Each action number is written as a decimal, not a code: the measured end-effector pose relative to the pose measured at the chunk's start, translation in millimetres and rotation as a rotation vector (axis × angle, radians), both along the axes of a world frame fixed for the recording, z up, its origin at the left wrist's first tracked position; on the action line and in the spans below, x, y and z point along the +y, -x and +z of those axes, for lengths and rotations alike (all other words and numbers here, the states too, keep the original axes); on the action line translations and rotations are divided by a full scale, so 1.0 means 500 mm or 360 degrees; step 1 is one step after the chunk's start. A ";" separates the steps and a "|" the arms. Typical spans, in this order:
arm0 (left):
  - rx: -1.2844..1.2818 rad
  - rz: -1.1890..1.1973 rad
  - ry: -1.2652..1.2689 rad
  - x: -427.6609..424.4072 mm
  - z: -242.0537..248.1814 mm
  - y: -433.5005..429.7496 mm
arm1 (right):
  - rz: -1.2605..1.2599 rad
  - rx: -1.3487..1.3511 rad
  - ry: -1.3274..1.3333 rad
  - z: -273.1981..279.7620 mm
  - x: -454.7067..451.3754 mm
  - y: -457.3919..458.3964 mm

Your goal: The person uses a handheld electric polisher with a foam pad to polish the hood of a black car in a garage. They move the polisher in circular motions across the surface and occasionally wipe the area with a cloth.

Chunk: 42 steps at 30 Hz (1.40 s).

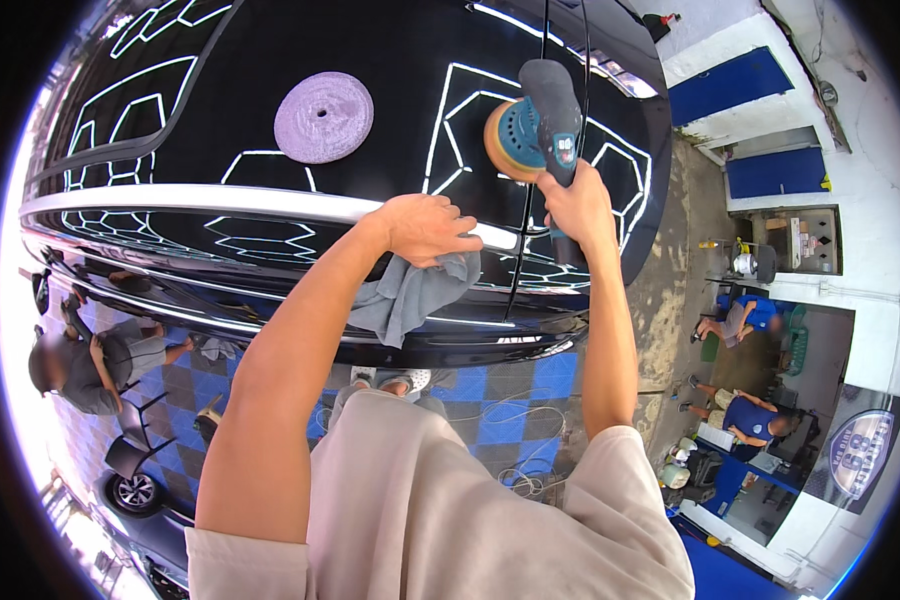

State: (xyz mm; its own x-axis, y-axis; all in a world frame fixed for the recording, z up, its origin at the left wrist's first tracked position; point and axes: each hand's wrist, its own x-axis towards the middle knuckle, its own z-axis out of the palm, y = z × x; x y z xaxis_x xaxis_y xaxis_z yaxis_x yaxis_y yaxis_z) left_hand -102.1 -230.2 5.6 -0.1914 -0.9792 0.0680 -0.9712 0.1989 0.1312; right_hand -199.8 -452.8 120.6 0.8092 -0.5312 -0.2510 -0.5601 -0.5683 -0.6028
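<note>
Below me spreads the glossy black roof of a car (390,45), mirroring hexagonal ceiling lights. My right hand (581,206) grips the handle of a teal and black cordless polisher (551,120). Its orange foam pad (499,146) is tipped on edge at the roof; whether it touches the paint I cannot tell. A grey microfibre cloth (420,296) hangs from my left hand (435,229), which is bent over the silver roof rail (270,202). Farther left on the roof lies a round light-purple polishing pad (324,118) with a small hole in its centre.
A cord (529,472) coils on the blue and grey tiled floor (495,390) behind me. At left, a person (105,360) stands near a dark chair (131,431) and another car (142,525). Two people (750,420) sit at right, by a desk and white wall.
</note>
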 end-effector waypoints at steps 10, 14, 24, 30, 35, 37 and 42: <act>0.0133 0.0038 -0.0064 -0.001 -0.002 0.002 | 0.0018 -0.0205 0.0241 -0.045 -0.100 -0.119; 0.0098 0.0017 -0.0080 -0.001 -0.003 0.000 | -0.0032 -0.0125 0.0181 -0.042 -0.125 -0.149; 0.0052 0.0009 0.0075 0.000 -0.014 0.000 | 0.0231 -0.0246 0.0337 -0.071 -0.028 -0.081; 0.0051 0.0016 -0.0008 0.001 -0.011 0.000 | 0.0239 -0.0052 0.0028 -0.022 0.021 -0.057; 0.0052 0.0019 -0.0068 -0.001 -0.006 0.000 | 0.0218 -0.0119 -0.0037 -0.007 -0.022 -0.099; 0.0060 0.0014 -0.0054 -0.003 -0.004 -0.002 | 0.0158 -0.0130 -0.0039 -0.009 -0.056 -0.132; 0.0081 0.0018 -0.0052 -0.003 0.004 -0.002 | 0.0060 -0.0170 -0.0054 -0.024 -0.160 -0.232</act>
